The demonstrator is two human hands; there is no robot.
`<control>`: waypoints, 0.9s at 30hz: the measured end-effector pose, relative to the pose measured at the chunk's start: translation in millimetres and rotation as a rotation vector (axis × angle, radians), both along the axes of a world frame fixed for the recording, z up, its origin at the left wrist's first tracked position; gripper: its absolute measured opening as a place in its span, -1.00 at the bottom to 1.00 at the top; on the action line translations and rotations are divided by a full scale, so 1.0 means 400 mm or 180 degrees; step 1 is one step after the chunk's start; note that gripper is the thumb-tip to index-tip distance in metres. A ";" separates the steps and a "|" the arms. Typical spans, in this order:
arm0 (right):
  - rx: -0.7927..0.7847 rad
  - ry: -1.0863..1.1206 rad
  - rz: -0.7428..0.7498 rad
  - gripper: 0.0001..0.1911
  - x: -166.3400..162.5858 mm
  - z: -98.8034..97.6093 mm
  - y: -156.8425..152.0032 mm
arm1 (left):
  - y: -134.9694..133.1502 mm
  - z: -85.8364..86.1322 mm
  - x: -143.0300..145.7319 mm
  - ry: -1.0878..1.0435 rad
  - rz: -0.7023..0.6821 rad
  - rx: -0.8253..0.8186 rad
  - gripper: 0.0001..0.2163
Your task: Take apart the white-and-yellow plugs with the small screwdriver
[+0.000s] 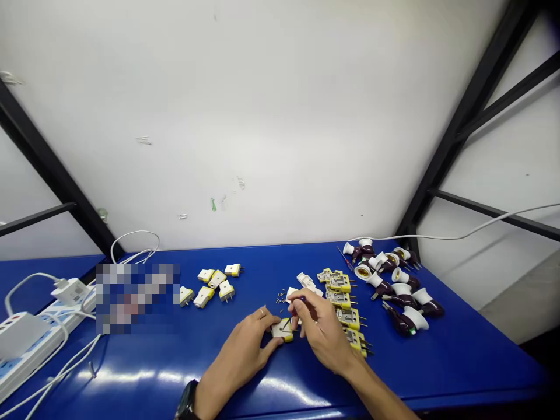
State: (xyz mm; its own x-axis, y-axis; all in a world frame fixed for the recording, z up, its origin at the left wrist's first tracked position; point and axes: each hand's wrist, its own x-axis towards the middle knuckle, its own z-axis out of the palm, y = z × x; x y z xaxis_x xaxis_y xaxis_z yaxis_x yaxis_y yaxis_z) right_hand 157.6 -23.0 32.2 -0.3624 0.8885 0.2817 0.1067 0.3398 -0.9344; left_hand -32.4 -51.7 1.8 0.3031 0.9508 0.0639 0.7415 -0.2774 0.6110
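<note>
Plug (282, 330), white with a yellow edge, lies flat on the blue surface (262, 271) between both hands, near the front edge; the fingers of the left hand (247, 341) pinch it from the 9 o'clock side, thumb nearer the worker, and those of the right hand (324, 329) close around a screwdriver (287, 322), tip down at the plug's upper face. Handling, by judgement: light, stiff, probably smooth plastic, liable to turn or skid under driving force; the casing might crack if overtightened. Recommended hold is across the two opposite long sides, off the upper face and away from the prong end. Surroundings, taken from the plug: loose screws (280, 296) at 12 o'clock, easily scattered; white covers (308, 283) at 1; open plug bodies (340, 299) from 2 to 3, close by the right hand and restricting it; lamp holders (415, 318) farther out beyond them; closed plugs (203, 297) at 10. The front edge runs at 6 o'clock; room for moving is judged best towards 11, between screws and closed plugs
</note>
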 end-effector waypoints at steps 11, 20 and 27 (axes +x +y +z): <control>0.0677 -0.0725 0.0136 -0.74 -0.016 0.010 0.003 | -0.001 0.005 -0.003 -0.0048 -0.0171 0.0357 -0.78; 0.0710 -0.0627 0.0362 -0.68 -0.005 0.001 0.031 | 0.024 -0.007 0.035 -0.1045 -0.0267 0.0531 -0.75; 0.1089 -0.0344 -0.0249 -0.77 -0.015 -0.002 0.033 | 0.032 -0.029 0.028 -0.1059 -0.0194 0.0623 -0.77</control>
State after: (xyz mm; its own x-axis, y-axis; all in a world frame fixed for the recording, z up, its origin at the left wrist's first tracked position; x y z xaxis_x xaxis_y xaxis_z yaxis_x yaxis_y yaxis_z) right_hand 151.7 -9.9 31.5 -0.3409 0.7757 0.5311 0.2368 0.6176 -0.7500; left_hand -21.4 -38.8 -9.7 0.2910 0.8918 0.3465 0.4904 -0.4500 0.7463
